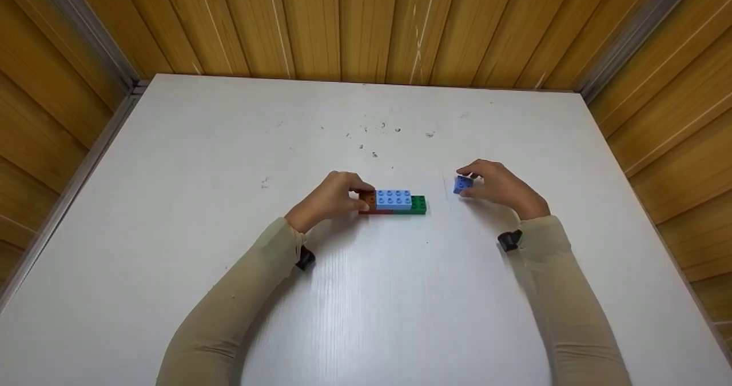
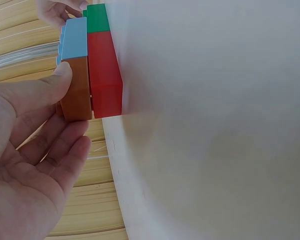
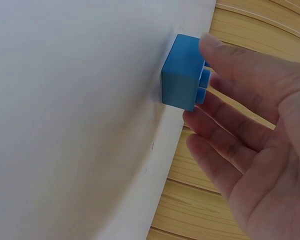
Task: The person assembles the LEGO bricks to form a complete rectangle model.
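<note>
My left hand (image 1: 334, 199) pinches a brown toy brick (image 2: 76, 92) between thumb and fingers at the left end of a two-layer brick row. Beside the brown one in the top layer lies a light blue brick (image 1: 393, 199) with studs facing up. Below them are a red brick (image 2: 105, 75) and a green brick (image 1: 419, 204), whose studs show at the right end. In the left wrist view a thin gap runs between the brown and red bricks. To the right, my right hand (image 1: 498, 187) pinches a small blue brick (image 3: 182, 72) by its sides, studs up, close over the table.
The bricks stand on a white table (image 1: 366, 294) with dark marks toward its far side. Wood-patterned panels (image 1: 366, 28) rise behind it and at both sides. A black wrist camera (image 1: 306, 258) sits under the left sleeve, another (image 1: 509, 240) under the right.
</note>
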### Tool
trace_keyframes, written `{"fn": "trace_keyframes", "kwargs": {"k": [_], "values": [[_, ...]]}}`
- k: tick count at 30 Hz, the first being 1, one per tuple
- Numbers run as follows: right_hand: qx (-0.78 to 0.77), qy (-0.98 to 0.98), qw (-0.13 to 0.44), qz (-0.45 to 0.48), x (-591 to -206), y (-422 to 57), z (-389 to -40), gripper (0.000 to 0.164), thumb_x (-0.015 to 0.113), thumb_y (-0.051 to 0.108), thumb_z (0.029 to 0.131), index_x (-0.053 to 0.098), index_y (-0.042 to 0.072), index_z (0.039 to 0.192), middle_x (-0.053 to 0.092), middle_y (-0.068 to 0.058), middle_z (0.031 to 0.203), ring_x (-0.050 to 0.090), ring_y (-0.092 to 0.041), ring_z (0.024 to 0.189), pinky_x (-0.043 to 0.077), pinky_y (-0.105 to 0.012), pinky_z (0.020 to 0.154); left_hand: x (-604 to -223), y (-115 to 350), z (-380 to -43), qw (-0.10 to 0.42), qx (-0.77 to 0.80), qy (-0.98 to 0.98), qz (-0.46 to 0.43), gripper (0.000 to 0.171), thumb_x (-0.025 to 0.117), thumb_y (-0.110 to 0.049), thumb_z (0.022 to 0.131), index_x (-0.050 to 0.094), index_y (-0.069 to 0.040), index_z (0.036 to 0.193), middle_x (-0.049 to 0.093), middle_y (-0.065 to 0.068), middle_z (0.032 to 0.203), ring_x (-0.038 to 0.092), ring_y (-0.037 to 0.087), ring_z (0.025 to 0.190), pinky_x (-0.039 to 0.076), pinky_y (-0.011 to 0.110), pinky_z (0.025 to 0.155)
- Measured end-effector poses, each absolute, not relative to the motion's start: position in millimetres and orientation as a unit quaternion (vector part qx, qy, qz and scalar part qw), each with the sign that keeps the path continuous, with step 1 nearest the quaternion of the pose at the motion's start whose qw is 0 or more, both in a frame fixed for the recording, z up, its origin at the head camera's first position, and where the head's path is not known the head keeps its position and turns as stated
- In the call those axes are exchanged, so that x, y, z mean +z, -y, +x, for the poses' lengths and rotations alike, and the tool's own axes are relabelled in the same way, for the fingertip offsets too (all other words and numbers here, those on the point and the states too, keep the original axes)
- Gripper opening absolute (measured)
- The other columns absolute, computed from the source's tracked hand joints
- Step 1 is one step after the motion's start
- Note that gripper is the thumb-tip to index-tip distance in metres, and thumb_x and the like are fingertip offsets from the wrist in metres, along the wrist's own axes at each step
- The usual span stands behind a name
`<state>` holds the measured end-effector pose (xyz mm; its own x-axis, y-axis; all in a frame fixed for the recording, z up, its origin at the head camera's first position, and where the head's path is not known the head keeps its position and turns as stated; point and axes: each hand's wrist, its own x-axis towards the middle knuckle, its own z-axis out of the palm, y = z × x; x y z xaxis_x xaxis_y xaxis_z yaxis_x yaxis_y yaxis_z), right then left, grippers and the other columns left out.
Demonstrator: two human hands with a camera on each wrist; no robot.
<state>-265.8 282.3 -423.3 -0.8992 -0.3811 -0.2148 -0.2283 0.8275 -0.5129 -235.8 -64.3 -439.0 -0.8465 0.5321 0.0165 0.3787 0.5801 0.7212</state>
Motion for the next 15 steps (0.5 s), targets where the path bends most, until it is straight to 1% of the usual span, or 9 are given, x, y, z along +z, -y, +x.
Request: {"fn": "trace_keyframes", "kwargs": {"k": [5, 15], "values": [[-0.249, -0.943, 0.16, -0.154, -423.8, -284.0, -266.1, 0.049, 0.066, 0.01, 0.089, 0.052, 0.0, 0.135, 0.056, -0.021, 0.13, 0.051, -0.035, 0.12, 0.039, -0.053, 0.105, -438.7, 65.0, -235.6, 0.102, 0.381, -0.882, 0.257, 0.037, 0.076, -0.005, 0.08, 0.069, -0.001, 0.116, 0.071, 0.013, 0.106, 0.063, 0.022, 0.098, 0.052, 0.04, 0.09], [-0.246, -0.943, 0.167, -0.149, -423.5, -283.9, -265.5, 0.047, 0.064, 0.007, 0.089, 0.053, -0.001, 0.134, 0.054, -0.021, 0.132, 0.05, -0.036, 0.122, 0.039, -0.052, 0.106, -439.6, 64.7, -235.6, 0.104, 0.388, -0.88, 0.253, 0.036, 0.075, -0.006, 0.081, 0.069, -0.001, 0.116, 0.071, 0.012, 0.107, 0.063, 0.02, 0.097, 0.052, 0.038, 0.088]]}}
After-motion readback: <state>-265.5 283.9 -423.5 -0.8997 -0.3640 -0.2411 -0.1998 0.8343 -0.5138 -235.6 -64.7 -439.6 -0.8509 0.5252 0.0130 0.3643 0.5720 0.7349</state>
